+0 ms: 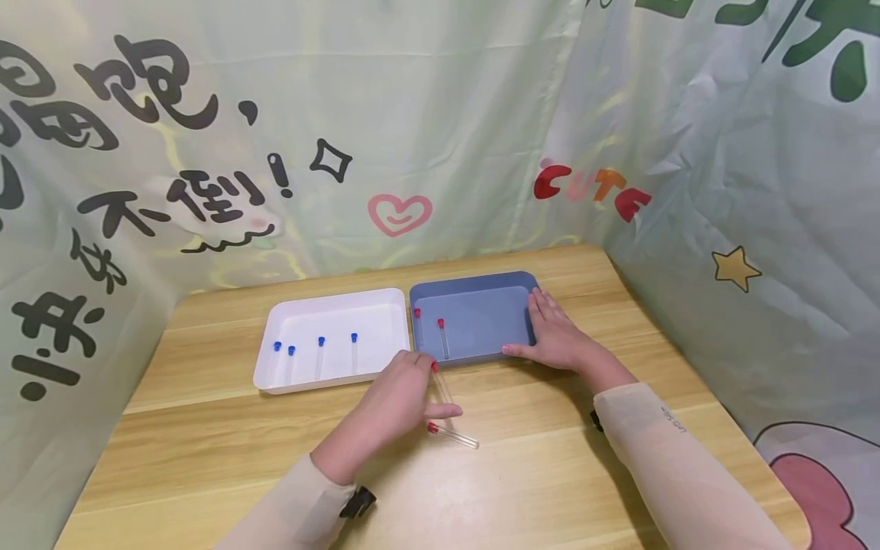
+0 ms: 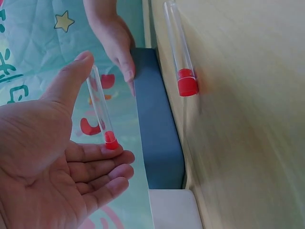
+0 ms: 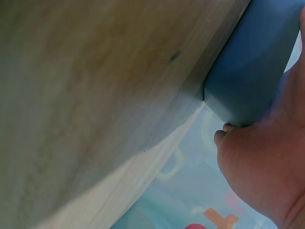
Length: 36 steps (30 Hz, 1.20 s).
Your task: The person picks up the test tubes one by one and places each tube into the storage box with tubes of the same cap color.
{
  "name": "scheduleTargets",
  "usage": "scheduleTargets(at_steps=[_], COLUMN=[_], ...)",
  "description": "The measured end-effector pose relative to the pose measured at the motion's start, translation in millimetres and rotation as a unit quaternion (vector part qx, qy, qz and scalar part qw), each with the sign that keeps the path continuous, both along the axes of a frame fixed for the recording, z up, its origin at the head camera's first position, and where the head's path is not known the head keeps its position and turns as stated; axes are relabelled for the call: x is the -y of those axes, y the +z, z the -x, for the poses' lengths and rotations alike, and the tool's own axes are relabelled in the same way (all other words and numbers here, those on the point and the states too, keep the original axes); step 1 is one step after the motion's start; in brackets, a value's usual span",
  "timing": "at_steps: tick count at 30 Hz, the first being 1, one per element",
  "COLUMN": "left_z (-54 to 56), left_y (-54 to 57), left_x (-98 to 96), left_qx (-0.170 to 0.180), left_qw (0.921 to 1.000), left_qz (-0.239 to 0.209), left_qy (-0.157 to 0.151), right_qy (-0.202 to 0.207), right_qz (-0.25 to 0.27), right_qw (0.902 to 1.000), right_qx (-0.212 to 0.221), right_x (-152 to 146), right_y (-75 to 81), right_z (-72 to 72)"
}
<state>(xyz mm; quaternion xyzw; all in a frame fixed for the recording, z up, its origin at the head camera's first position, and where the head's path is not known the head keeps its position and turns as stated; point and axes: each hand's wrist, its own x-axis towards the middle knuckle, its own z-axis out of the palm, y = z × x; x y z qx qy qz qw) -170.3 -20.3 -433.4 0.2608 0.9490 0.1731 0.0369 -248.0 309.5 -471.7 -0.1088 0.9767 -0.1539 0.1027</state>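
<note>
In the head view, my left hand (image 1: 402, 393) is in front of the trays, palm turned inward. Between its thumb and index finger it pinches a clear test tube with a red cap (image 2: 101, 107), the cap end at the index finger. Another red-capped test tube (image 1: 454, 436) lies on the table just below that hand. My right hand (image 1: 558, 336) rests on the right end of the blue tray (image 1: 484, 317), thumb along the front rim and straight fingers along the side. Inside this tray, at its left, lie two red-capped test tubes (image 1: 443, 340).
Left of the blue tray, close beside it, sits a white tray (image 1: 302, 313) with several blue-capped test tubes (image 1: 320, 355). Both stand on a wooden table (image 1: 227, 451). A printed cloth (image 1: 454, 114) hangs behind and along the sides.
</note>
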Motion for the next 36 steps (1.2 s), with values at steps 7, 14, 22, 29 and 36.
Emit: scheduleTargets(at_steps=[7, 14, 22, 29, 36], left_z=[9.2, 19.2, 31.3, 40.4, 49.8], left_y=[-0.2, -1.4, -6.5, -7.2, -11.8], left_x=[-5.1, -8.7, -12.1, -14.1, -16.9], left_qx=[0.008, 0.038, 0.057, 0.062, 0.075], left_qw=[0.9999, 0.999, 0.9981, 0.9975, 0.996], left_qz=[-0.003, -0.018, -0.022, -0.032, -0.041], left_qy=[-0.01, -0.012, -0.006, -0.012, -0.027], right_qy=[0.003, 0.001, 0.001, 0.005, 0.004], right_qz=[-0.001, -0.001, 0.002, 0.003, 0.007], right_qw=[1.0, 1.0, 1.0, 1.0, 0.9999], right_qx=[-0.001, -0.004, -0.001, -0.006, -0.007], right_x=[-0.4, -0.7, -0.6, 0.5, 0.8], right_y=[0.2, -0.4, 0.5, 1.3, 1.3], right_z=[0.6, 1.6, 0.8, 0.2, -1.2])
